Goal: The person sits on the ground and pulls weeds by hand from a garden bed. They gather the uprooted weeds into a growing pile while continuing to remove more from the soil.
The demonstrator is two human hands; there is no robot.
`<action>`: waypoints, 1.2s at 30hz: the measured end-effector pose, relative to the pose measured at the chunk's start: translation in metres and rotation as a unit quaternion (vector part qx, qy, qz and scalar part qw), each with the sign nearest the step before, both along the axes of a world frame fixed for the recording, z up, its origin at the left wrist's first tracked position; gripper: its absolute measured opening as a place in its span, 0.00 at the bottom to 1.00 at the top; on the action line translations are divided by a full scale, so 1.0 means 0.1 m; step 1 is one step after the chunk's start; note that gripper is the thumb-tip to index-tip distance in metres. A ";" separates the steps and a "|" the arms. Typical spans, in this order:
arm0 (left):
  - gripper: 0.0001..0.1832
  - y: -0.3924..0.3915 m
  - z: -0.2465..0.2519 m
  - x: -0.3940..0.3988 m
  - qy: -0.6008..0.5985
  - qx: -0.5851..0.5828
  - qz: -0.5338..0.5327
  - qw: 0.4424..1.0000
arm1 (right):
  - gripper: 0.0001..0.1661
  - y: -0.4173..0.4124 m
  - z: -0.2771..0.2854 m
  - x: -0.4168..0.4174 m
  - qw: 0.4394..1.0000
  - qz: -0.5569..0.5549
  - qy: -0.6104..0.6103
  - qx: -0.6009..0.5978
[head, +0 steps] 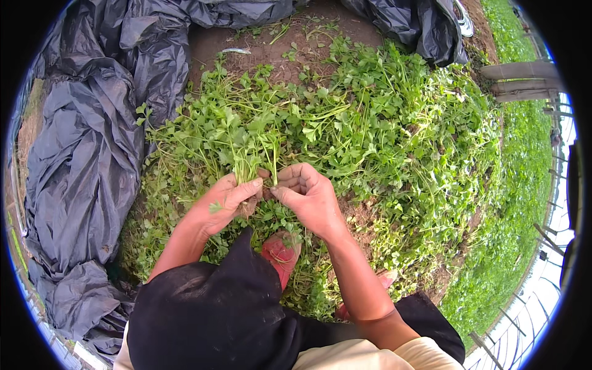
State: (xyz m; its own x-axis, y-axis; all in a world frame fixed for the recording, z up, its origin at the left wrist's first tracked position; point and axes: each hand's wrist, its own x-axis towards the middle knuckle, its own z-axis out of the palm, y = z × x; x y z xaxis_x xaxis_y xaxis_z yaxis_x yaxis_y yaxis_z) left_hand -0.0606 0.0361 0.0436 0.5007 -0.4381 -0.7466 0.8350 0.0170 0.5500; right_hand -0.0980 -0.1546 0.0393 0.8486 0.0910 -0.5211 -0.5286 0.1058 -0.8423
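In my left hand (224, 199) is a small bunch of celery seedlings (245, 169), gripped at the base with its leaves pointing away from me. Thin roots hang below the thumb. My right hand (305, 196) pinches the lower end of a single celery stalk (274, 162) between thumb and fingertips, just right of the bunch. Beneath and beyond both hands spreads a thick layer of loose celery plants (360, 125) on bare soil (277, 51). Leaves partly cover the red shoe (280, 259) below my hands.
Crumpled black plastic sheeting (88, 162) lies along the left and the far edge. Wooden posts (520, 78) stand at the upper right, beside a green planted bed (522, 171). A clear plastic strip (236, 51) rests on the soil. White wire (464, 21) lies at the top right.
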 end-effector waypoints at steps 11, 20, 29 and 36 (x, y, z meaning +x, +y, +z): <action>0.19 0.21 0.81 0.39 -0.384 -0.164 0.140 0.898 | 0.15 -0.05 -0.59 0.56 0.947 0.106 -0.049 -0.298; 0.13 0.16 0.26 0.28 -0.138 0.001 0.149 0.979 | 0.07 -0.32 -0.25 0.37 0.976 -0.033 0.073 0.203; 0.21 -0.11 0.06 0.20 -0.204 0.058 -0.051 0.976 | 0.09 -0.05 -0.07 0.29 0.994 0.061 -0.008 0.086; 0.21 0.21 0.09 0.30 -0.124 -0.015 0.089 0.988 | 0.19 -0.37 0.16 0.09 0.886 0.395 -0.084 -0.226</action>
